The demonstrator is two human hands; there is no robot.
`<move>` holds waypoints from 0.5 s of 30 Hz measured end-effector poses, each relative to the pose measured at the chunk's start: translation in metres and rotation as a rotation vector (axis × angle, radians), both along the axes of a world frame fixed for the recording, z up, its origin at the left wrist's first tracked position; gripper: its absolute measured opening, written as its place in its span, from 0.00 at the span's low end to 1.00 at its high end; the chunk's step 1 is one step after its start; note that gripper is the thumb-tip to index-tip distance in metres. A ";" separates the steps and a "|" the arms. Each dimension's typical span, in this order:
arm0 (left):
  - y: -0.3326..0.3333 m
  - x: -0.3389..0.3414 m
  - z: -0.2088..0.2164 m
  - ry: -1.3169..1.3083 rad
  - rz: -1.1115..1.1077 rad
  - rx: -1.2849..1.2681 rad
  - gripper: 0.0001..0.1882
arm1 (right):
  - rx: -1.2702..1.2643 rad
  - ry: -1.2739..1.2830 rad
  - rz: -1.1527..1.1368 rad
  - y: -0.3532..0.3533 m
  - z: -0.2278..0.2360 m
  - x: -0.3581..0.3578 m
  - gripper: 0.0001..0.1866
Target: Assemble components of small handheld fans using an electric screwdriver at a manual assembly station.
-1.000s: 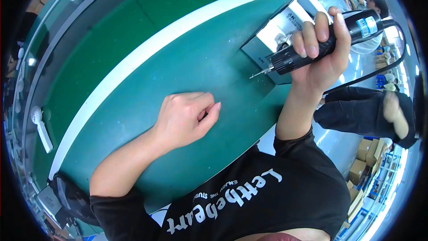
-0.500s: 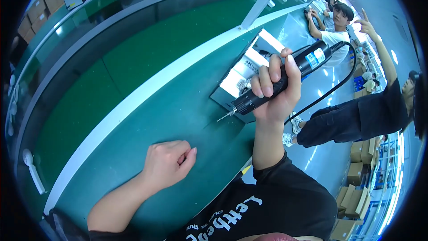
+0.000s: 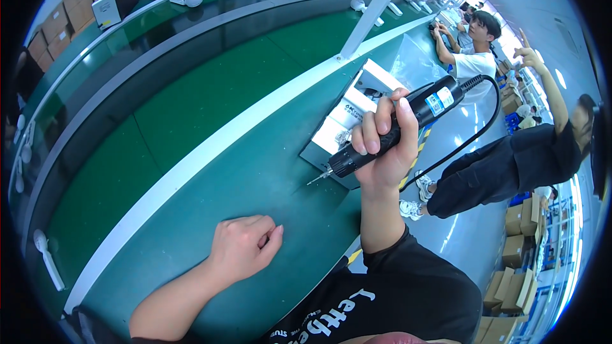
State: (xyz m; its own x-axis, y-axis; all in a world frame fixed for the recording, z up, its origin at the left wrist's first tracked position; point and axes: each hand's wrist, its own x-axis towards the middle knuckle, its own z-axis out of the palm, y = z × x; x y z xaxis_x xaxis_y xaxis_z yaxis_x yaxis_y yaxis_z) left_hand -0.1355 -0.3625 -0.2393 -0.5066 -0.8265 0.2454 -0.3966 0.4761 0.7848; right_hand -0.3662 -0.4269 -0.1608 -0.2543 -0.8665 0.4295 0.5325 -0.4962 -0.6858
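My right hand (image 3: 387, 146) is wrapped round a black electric screwdriver (image 3: 426, 103), held up over the bench. Its thin bit slants down to the left, and a black cord loops from its back end. Just behind the tool stands an open box (image 3: 317, 155) with white inner walls; small metallic bits show inside it, partly hidden by my fingers. My left hand (image 3: 245, 245) is curled into a loose fist above the green bench top (image 3: 191, 248), with nothing seen in it.
Beyond the bench's white edge strip (image 3: 172, 181) runs a green conveyor belt (image 3: 210, 105). A white handheld device (image 3: 48, 258) lies at far left. A metal post (image 3: 376, 13) rises by the box. A co-worker (image 3: 475, 57) sits farther along; another person (image 3: 510, 159) stands at right.
The screwdriver and my right hand have shifted slightly left and down in the picture, as the whole view moved a little. My left hand keeps its curled shape.
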 end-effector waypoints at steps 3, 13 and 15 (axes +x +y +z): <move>-0.001 -0.001 0.001 -0.012 -0.015 -0.017 0.11 | 0.011 -0.002 -0.022 0.001 0.001 0.001 0.08; 0.002 -0.002 -0.002 -0.055 -0.019 -0.036 0.12 | -0.120 -0.118 0.132 0.002 -0.006 -0.004 0.17; 0.001 -0.002 -0.002 -0.062 -0.023 -0.041 0.12 | -0.144 -0.147 0.116 0.003 -0.006 -0.005 0.21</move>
State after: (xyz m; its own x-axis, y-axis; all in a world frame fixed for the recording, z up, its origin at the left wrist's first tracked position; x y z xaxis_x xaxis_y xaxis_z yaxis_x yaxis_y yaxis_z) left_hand -0.1373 -0.3614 -0.2413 -0.5405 -0.8044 0.2467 -0.4327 0.5172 0.7385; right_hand -0.3714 -0.4242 -0.1671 -0.2258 -0.8259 0.5166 0.6803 -0.5132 -0.5233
